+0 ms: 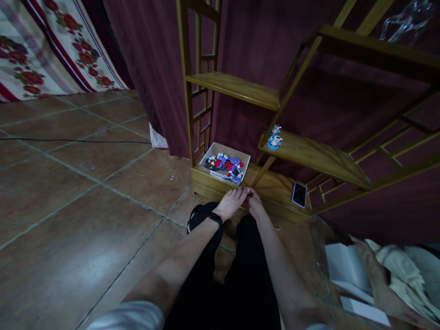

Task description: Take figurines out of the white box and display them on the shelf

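My left hand (pixel 233 201) and my right hand (pixel 255 204) meet just in front of the low wooden cabinet, below the box. Both have their fingers bent and closed around a small dark-and-white piece (pixel 249 192), too small to make out exactly. Right behind them, an open cardboard box (pixel 235 152) sits on the cabinet top. Inside it lies a jumble of several small figurines (pixel 224 166) in red, purple, black and white, some with round bases. A dark band (pixel 215 218) circles my left wrist.
Blue-and-white figurines (pixel 274 141) stand at the left end of a middle shelf (pixel 316 158). A phone (pixel 299 194) lies on the cabinet top at right. White packaging (pixel 347 266) and pale cloth (pixel 398 266) are on the floor at right. A black cable (pixel 75 140) crosses the tiles.
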`<state>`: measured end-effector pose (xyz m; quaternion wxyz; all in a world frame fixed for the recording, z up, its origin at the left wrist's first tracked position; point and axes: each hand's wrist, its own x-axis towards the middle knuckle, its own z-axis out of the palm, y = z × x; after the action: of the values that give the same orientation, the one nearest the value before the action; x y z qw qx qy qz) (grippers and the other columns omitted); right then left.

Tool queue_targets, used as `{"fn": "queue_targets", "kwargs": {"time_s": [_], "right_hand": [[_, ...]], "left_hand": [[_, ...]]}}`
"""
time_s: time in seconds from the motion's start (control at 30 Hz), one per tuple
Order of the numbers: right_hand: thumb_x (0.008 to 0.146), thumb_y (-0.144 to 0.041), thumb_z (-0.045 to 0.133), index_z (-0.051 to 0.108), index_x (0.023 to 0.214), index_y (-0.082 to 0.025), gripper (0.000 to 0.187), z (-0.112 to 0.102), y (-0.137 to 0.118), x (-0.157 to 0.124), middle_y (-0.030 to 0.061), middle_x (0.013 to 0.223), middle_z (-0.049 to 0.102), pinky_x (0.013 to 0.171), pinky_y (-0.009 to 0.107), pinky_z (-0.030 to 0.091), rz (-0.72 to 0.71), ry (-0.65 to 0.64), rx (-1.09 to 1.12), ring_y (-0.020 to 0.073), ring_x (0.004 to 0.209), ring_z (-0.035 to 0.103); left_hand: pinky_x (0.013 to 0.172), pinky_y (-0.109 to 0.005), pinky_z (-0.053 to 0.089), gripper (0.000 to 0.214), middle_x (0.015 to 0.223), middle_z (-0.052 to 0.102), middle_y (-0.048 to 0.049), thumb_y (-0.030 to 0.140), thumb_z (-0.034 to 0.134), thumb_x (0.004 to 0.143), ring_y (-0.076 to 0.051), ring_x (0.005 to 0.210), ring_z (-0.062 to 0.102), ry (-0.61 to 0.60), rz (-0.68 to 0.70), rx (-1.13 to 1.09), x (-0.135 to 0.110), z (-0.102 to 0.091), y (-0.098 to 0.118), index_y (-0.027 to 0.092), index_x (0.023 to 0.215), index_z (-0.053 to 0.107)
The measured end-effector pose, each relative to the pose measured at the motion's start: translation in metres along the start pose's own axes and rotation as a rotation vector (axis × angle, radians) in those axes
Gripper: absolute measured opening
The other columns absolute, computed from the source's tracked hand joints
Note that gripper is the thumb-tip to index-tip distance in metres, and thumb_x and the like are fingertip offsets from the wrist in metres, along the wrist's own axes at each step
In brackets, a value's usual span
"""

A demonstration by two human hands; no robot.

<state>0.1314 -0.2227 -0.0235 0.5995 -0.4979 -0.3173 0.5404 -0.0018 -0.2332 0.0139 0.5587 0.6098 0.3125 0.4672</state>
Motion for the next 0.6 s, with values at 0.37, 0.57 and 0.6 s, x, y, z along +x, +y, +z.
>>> {"fn": "queue_targets", "kwargs": {"time_s": [0.37,0.57,0.6], "right_hand": [[0.051,-0.018,0.066,0.061,0.085,-0.024,0.034,-0.007,-0.003,-0.001,-0.0041,0.075,0.065,0.066,0.027,0.044,0.042,-0.012,-0.024,0.0135,0.068,0.056],[0.052,-0.020,0.066,0.062,0.086,-0.023,0.034,-0.011,-0.002,-0.001,-0.0038,0.075,0.065,0.067,0.028,0.044,0.030,-0.004,-0.049,0.0140,0.069,0.056],[0.052,-0.021,0.067,0.062,0.085,-0.023,0.034,-0.011,-0.002,-0.001,-0.0036,0.076,0.065,0.067,0.028,0.044,0.026,-0.006,-0.048,0.0141,0.069,0.056]], "left_hand": [[0.110,-0.045,0.009,0.046,0.135,0.046,-0.0175,-0.001,0.051,0.070,-0.030,0.133,0.028,-0.068,0.017,0.023,-0.007,-0.002,0.004,0.014,0.113,0.059],[0.110,-0.045,0.010,0.045,0.137,0.044,-0.0160,0.000,0.050,0.070,-0.029,0.134,0.027,-0.083,-0.031,0.003,-0.009,-0.002,0.008,0.015,0.111,0.059],[0.110,-0.044,0.011,0.044,0.135,0.046,-0.0157,-0.001,0.050,0.070,-0.029,0.133,0.030,-0.079,-0.017,0.012,-0.010,-0.002,0.008,0.015,0.110,0.060]]}}
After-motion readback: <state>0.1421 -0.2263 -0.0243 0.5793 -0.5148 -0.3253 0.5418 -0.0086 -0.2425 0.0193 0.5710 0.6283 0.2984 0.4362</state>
